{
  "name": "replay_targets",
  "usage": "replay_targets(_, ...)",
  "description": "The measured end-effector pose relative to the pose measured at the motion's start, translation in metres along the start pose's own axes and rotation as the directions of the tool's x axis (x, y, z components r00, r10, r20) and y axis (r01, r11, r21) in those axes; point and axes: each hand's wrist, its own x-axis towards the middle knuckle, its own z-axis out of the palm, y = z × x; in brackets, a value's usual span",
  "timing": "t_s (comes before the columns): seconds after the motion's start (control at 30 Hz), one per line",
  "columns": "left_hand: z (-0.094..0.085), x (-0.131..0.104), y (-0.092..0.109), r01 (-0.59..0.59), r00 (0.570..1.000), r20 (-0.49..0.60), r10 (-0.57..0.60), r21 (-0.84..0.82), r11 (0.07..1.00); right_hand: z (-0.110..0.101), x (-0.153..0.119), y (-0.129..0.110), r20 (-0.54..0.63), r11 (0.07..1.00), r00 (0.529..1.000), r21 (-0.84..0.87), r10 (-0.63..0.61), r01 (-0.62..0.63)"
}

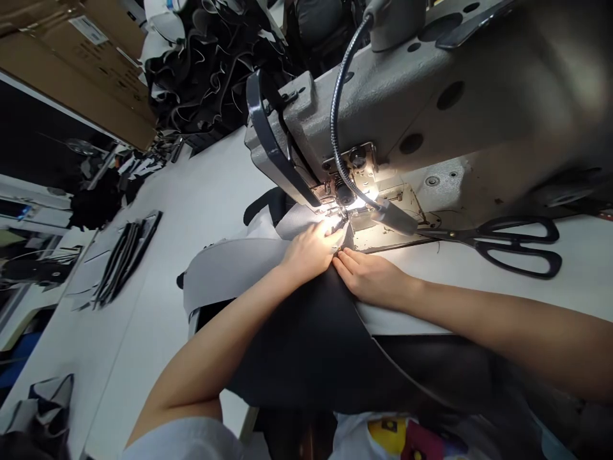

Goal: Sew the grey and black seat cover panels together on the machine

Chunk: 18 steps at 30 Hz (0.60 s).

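Black fabric with a grey backing (297, 358) runs under the lit needle area of a sewing machine (407, 108) and drapes over the table's front edge. My left hand (309, 249) rests on the grey side close to the presser foot, fingers and thumb gripping the cloth. Just to its right, my right hand (368, 275) pinches the fabric's edge between thumb and fingertips. A folded grey strip of the fabric (234, 268) lies left of my left hand. The fingertips partly hide the stitching spot.
Black-handled scissors (512, 243) lie on the machine bed to the right, blades under the lamp head (395, 217). A stack of dark cut pieces (127, 259) sits on the white table (158, 319). Behind are piled black pieces (211, 64) and a cardboard box (71, 70).
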Motion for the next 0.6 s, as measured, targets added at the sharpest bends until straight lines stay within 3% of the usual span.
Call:
replay_targets(0.13, 0.005, 0.000, 0.007, -0.019, 0.996, -0.083, 0.025, 0.070, 0.997, -0.003, 0.002, 0.004, 0.026, 0.998, 0.998, -0.001, -0.059, 0.059)
replay_targets(0.27, 0.009, 0.006, 0.008, -0.057, 0.994, -0.092, 0.051, -0.066, 0.996, -0.004, 0.005, 0.002, 0.049, 0.996, 0.997, -0.061, -0.065, 0.068)
replay_targets(0.4, 0.013, 0.012, 0.012, -0.013, 0.997, -0.083, -0.004, -0.207, 0.978, -0.006, 0.005, -0.004, 0.054, 0.997, 0.998, -0.061, -0.034, 0.037)
replay_targets(0.6, 0.016, 0.013, 0.020, 0.043, 0.996, -0.066, -0.059, -0.223, 0.974, 0.001, -0.002, -0.012, 0.006, 0.998, 0.999, 0.014, 0.053, -0.053)
